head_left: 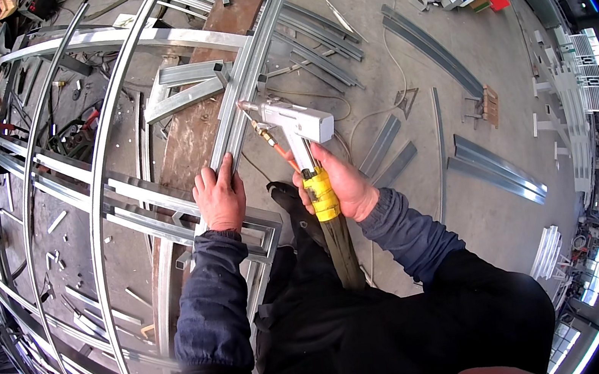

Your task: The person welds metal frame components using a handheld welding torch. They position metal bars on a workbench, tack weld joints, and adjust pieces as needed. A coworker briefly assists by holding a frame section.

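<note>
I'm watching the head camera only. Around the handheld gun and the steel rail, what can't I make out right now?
- Head view: where the white handheld gun's nozzle meets the steel rail; too small to tell contact.
- Trigger and grip: covered by the right hand.
- Rail under the left hand: hidden by palm and fingers.
- Hose below the yellow collar: lost against the dark clothing.
</note>
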`<action>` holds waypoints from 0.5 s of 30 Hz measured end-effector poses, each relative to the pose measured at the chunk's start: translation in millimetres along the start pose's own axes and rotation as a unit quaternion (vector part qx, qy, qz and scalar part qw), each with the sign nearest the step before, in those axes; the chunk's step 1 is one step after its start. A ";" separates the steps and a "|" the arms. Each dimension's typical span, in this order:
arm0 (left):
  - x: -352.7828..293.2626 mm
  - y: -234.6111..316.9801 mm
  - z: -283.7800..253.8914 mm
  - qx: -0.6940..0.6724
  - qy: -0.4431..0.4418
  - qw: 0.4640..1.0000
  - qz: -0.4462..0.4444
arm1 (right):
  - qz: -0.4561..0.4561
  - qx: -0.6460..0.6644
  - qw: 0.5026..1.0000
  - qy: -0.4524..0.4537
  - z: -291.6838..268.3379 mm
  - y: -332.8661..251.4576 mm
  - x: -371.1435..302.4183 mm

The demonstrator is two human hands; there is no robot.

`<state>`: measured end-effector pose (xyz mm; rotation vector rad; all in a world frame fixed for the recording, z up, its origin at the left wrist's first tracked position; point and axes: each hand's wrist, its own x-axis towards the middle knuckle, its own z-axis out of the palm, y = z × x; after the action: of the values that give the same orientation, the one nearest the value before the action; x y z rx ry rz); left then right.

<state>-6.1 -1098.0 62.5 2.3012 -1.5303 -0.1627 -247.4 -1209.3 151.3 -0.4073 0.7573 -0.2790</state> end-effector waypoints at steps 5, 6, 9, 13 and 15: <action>-0.1 -0.8 0.1 0.000 0.007 1.000 0.006 | -0.002 -0.005 1.000 0.003 0.0 2.4 -0.1; -0.1 -0.8 0.2 -0.001 0.008 1.000 0.008 | 0.000 -0.003 1.000 0.004 0.0 3.0 -0.1; -0.1 -0.8 0.8 0.000 0.006 1.000 0.007 | 0.007 -0.002 1.000 0.008 -0.2 4.1 -0.9; -0.2 -1.0 1.4 0.003 -0.001 1.000 0.000 | 0.011 -0.010 1.000 0.010 1.1 3.8 -1.9; 0.3 -1.0 1.9 0.004 0.006 1.000 0.004 | 0.008 -0.010 1.000 0.014 2.4 3.6 -3.0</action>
<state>-5.7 -1098.4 60.4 2.2973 -1.5380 -0.1398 -247.5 -1204.4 153.0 -0.4171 0.7919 -0.2625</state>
